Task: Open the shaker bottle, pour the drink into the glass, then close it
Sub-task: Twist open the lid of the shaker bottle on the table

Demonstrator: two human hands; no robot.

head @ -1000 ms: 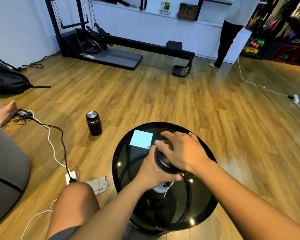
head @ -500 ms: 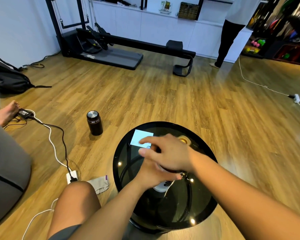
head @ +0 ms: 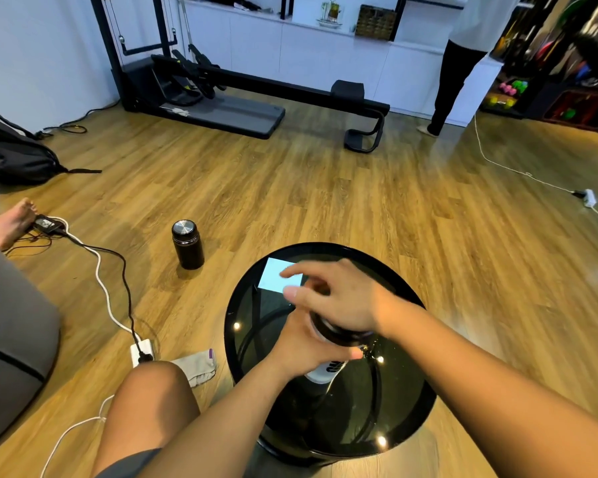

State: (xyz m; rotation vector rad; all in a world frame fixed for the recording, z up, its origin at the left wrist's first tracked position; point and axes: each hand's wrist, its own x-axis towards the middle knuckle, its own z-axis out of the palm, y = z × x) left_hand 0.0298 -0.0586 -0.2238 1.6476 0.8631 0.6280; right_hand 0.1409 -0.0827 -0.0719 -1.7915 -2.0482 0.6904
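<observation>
Watching the head view, I see the shaker bottle standing upright on the round black glass counter, about mid-surface. The left hand grips the bottle's white body, with fingers and thumb wrapped round it just below the dark lid. The right hand lies over the lid from above, its palm covering the top. Thumb and forefinger stick out to the left, past the rim. Its other fingers are hidden, so I cannot tell whether it clamps the lid or only rests there. The lid sits on the bottle. A pale blue paper square lies flat at the counter's far left, partly behind the right forefinger. On the wooden floor to the left stands a dark flask with a metal cap, well apart from the counter.
</observation>
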